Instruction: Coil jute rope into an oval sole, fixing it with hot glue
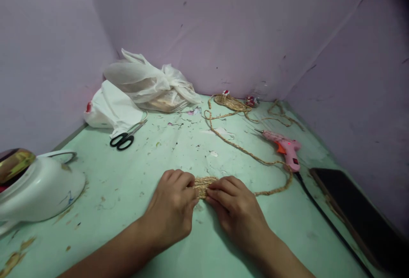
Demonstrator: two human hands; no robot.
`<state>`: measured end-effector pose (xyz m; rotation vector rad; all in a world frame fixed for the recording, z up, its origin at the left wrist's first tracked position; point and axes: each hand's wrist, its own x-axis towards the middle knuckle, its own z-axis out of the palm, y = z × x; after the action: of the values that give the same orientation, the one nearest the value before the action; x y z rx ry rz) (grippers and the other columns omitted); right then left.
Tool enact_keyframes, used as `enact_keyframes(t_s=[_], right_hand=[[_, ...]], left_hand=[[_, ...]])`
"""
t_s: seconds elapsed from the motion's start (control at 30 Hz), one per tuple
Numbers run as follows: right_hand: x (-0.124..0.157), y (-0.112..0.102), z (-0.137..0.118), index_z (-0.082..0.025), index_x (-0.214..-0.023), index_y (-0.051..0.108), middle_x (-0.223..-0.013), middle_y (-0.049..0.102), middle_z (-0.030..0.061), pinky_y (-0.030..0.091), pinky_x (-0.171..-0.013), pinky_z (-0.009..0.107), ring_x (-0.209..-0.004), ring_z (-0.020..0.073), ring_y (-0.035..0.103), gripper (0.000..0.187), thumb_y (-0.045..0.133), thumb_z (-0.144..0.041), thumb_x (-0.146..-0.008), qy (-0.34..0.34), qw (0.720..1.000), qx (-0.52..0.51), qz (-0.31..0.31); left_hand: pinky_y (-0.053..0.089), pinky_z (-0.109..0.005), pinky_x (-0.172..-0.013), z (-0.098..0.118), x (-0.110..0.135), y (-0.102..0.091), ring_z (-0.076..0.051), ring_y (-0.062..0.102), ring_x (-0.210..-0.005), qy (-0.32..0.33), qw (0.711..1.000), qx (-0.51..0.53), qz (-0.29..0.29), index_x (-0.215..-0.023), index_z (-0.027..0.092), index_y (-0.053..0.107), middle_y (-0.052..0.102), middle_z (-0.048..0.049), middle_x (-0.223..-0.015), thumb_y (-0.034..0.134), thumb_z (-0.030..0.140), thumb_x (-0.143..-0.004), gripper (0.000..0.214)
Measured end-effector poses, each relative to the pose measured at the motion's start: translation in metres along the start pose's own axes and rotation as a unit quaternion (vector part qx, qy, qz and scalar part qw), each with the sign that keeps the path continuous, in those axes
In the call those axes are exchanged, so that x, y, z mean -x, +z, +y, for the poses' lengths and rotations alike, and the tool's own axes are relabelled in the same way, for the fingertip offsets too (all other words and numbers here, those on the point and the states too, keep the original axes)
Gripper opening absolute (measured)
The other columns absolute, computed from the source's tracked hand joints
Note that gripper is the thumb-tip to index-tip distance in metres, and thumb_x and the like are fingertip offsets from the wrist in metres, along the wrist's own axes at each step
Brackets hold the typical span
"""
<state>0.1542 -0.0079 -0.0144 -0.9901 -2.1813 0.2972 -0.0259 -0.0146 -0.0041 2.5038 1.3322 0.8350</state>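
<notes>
Rope strip point(202, 187), gripped from either side by left hand point(174, 203) and right hand point(235, 204) (both curled nearly closed), probably wants gentle, even pressure.

On our body we see a bare left hand point(174, 204), a bare right hand point(235, 204) and two bare forearms point(121, 250).

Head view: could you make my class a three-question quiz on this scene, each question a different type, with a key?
1. What do the left hand and right hand both hold? a) phone b) rope piece c) plastic bag
2. True or false: in the picture, the scissors lie left of the glue gun.
3. Fill in: a black ____ runs from the glue gun's handle.
Key: 1 b; 2 true; 3 cord
</notes>
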Motion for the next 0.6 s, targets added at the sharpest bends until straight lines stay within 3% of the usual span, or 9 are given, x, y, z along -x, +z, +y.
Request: enact_keyframes(t_s=[0.1, 0.17, 0.27, 0.37, 0.6], right_hand=[[0.002, -0.001, 0.001, -0.015, -0.084, 0.068, -0.081, 0.068, 0.0079, 0.050, -0.069, 0.038, -0.077, 0.0216, 0.057, 0.017, 0.054, -0.005, -0.083, 0.010, 1.000, -0.015, 0.008], [0.003, -0.007, 0.001, -0.016, -0.094, 0.067, -0.092, 0.068, 0.0085, 0.051, -0.075, 0.038, -0.084, 0.0212, 0.059, 0.017, 0.054, -0.008, -0.084, 0.023, 0.998, -0.055, 0.031], [0.005, -0.022, 0.003, -0.018, -0.096, 0.063, -0.095, 0.067, 0.0075, 0.052, -0.074, 0.032, -0.088, 0.0186, 0.062, 0.012, 0.057, -0.017, -0.086, 0.091, 0.983, -0.110, 0.115], [0.004, -0.036, 0.009, -0.020, -0.080, 0.061, -0.089, 0.066, 0.0053, 0.050, -0.069, 0.030, -0.083, 0.0177, 0.062, 0.004, 0.061, -0.022, -0.083, 0.167, 0.959, -0.109, 0.201], [0.001, -0.055, 0.019, -0.019, -0.062, 0.054, -0.066, 0.062, 0.0014, 0.048, -0.057, 0.027, -0.065, 0.0158, 0.062, 0.017, 0.064, -0.020, -0.076, 0.201, 0.903, -0.185, 0.330]], left_hand=[[0.047, -0.043, -0.071, 0.001, -0.003, -0.003, -0.022, 0.056, -0.077, -0.007, 1.000, 0.019, 0.016, -0.066, 0.015, 0.061, 0.060, -0.0077, -0.078, 0.051, 0.011, -0.078, 0.016], [0.049, -0.039, -0.074, 0.002, -0.006, -0.012, -0.021, 0.060, -0.082, -0.038, 0.994, 0.080, 0.063, -0.076, 0.016, 0.064, 0.063, -0.0073, -0.083, 0.052, 0.015, -0.080, 0.012], [0.052, -0.031, -0.074, 0.002, -0.011, -0.030, -0.018, 0.062, -0.083, -0.120, 0.970, 0.164, 0.134, -0.082, 0.018, 0.065, 0.066, -0.0056, -0.088, 0.054, 0.022, -0.082, 0.011], [0.051, -0.029, -0.072, -0.001, -0.018, -0.042, -0.018, 0.063, -0.078, -0.194, 0.952, 0.174, 0.159, -0.073, 0.019, 0.065, 0.068, -0.0032, -0.081, 0.057, 0.029, -0.080, 0.014], [0.049, -0.029, -0.065, -0.022, -0.024, -0.029, -0.018, 0.062, -0.070, -0.290, 0.921, 0.191, 0.177, -0.071, 0.018, 0.069, 0.070, -0.0031, -0.076, 0.063, 0.036, -0.072, 0.019]])
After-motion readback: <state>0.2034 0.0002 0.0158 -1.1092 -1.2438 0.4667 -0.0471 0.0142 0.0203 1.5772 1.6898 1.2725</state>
